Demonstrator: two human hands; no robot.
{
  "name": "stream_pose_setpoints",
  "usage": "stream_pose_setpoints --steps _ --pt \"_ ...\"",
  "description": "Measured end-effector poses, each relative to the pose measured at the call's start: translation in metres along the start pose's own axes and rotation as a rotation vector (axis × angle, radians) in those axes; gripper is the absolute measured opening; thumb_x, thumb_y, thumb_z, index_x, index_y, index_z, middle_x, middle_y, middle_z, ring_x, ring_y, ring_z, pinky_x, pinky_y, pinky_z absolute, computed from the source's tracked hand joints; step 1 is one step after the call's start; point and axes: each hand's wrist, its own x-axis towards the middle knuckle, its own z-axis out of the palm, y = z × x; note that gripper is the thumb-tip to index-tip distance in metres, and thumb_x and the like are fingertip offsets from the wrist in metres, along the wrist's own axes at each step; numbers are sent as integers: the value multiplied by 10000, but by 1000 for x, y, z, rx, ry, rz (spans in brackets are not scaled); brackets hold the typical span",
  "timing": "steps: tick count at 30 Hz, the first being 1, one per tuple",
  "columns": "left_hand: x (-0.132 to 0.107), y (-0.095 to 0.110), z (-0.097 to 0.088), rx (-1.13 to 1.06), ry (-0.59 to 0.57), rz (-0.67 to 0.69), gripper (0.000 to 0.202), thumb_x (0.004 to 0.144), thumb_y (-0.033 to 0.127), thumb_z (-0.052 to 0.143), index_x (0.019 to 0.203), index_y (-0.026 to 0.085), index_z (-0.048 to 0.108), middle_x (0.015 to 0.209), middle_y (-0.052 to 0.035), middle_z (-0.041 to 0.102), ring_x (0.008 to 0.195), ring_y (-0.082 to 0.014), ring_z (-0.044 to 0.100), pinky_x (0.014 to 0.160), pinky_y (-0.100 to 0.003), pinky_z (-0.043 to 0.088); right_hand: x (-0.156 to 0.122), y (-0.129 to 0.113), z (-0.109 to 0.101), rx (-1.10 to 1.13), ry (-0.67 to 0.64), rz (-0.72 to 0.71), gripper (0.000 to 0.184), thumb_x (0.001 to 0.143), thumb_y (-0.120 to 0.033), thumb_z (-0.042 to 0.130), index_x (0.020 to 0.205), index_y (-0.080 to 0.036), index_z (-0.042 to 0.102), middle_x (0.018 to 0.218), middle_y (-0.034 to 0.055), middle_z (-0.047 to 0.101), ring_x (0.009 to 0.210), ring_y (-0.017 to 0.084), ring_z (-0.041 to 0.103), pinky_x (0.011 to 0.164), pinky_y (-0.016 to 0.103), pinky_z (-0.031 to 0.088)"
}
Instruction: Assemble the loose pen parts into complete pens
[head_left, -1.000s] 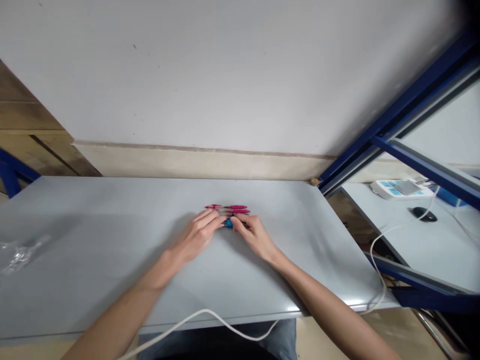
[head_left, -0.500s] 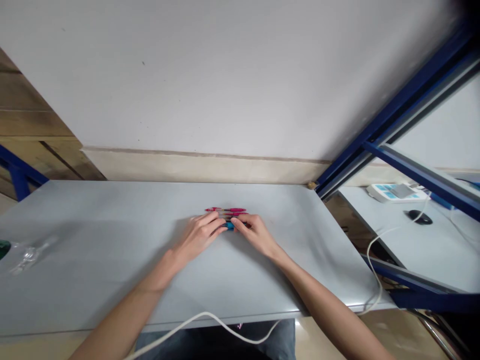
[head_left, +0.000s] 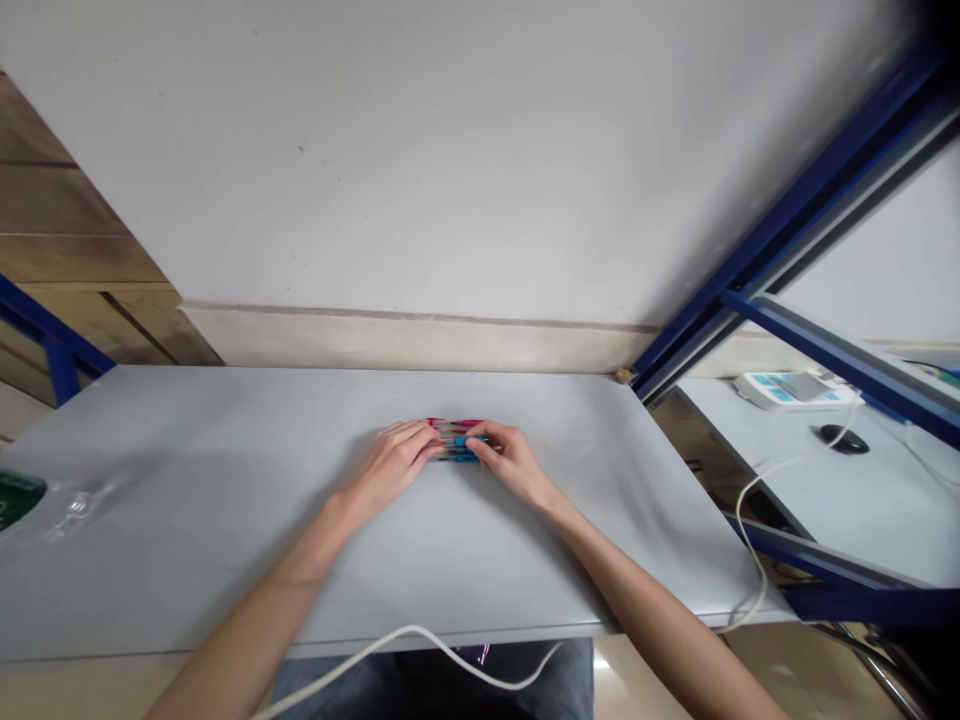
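Several slim pens with clear barrels lie side by side on the grey table [head_left: 225, 500], crosswise in front of me. The far ones have pink parts, such as the pink pen [head_left: 469, 422]; the near ones have blue grips. My right hand [head_left: 510, 462] pinches a blue pen [head_left: 459, 441] by its right part, between thumb and fingers. At the left ends of the pens, my left hand [head_left: 401, 455] has its fingers bent and closed on the same blue pen. Another blue pen [head_left: 461, 458] shows just nearer to me. The hands cover many of the pen ends.
A clear plastic bag [head_left: 75, 505] with a green part lies at the left edge. A white cable [head_left: 412, 630] loops across the front. To the right, past a blue metal frame [head_left: 720, 310], a second table carries a black mouse [head_left: 844, 439] and a white device [head_left: 795, 390].
My hands have spread slightly apart, and more of the blue pens shows between them. The camera view has shifted a little, so more of the bag's green part is visible.
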Motion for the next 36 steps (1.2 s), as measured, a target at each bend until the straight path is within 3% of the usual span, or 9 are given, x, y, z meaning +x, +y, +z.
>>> stream_pose_setpoints --steps 2,4,10,17,21,27,30,34,36 --pt "-1 1 0 -19 -10 -20 137 1033 277 502 1030 206 619 1007 -37 711 905 -184 679 799 -315 527 0 2 0 14 -20 -9 303 915 -466 639 945 -167 675 756 11 596 636 141 480 611 264 397" --pt "-1 3 -2 -19 -41 -32 158 1032 313 508 1060 209 623 1022 -35 709 903 -180 683 787 -303 530 0 3 1 -8 -30 -11 305 912 -469 644 875 -167 671 753 15 603 631 138 482 601 260 393" --pt "3 13 -11 17 -80 3 326 1074 300 373 982 195 668 939 -45 681 887 -178 666 784 -299 519 -3 -3 1 -105 -98 55 502 1018 -512 449 677 -178 601 564 -16 489 530 129 417 550 268 329" --pt "0 10 -9 -24 -76 -52 160 1014 319 547 1065 205 646 999 -29 732 827 -172 697 740 -287 528 -2 -2 1 -105 -56 -55 251 941 -407 602 866 -172 648 813 28 623 737 168 515 668 276 380" --pt "0 7 -8 -15 -64 -6 222 1044 293 475 1053 204 678 1047 -43 726 923 -185 699 807 -306 533 -2 0 2 -102 -38 -17 278 938 -414 597 821 -164 633 747 14 584 687 156 480 638 271 353" --pt "0 7 -6 -8 -3 60 235 1035 291 498 989 194 707 938 -41 727 835 -179 684 745 -308 525 -4 -4 -1 -211 -128 -17 288 956 -330 560 714 -175 566 651 -25 476 607 129 392 591 266 300" --pt "0 7 -5 -40 -57 67 222 1026 285 516 968 195 711 894 -33 726 822 -175 680 734 -305 528 -4 -6 -4 -400 -164 -110 267 977 -287 539 735 -183 579 689 2 528 655 158 443 631 285 343" --pt "1 4 -6 -46 -116 97 141 977 288 607 937 202 711 890 -28 713 851 -182 662 793 -336 535 -3 -5 -10 -583 -190 -347 103 943 -255 612 884 -181 653 982 98 606 924 240 514 811 361 430" --pt "2 3 -4 -40 -129 120 117 960 285 628 927 210 712 896 -27 703 866 -185 648 838 -361 533 -3 -3 -13 -612 -210 -383 76 910 -256 662 900 -181 671 1043 111 584 959 252 501 839 380 444"
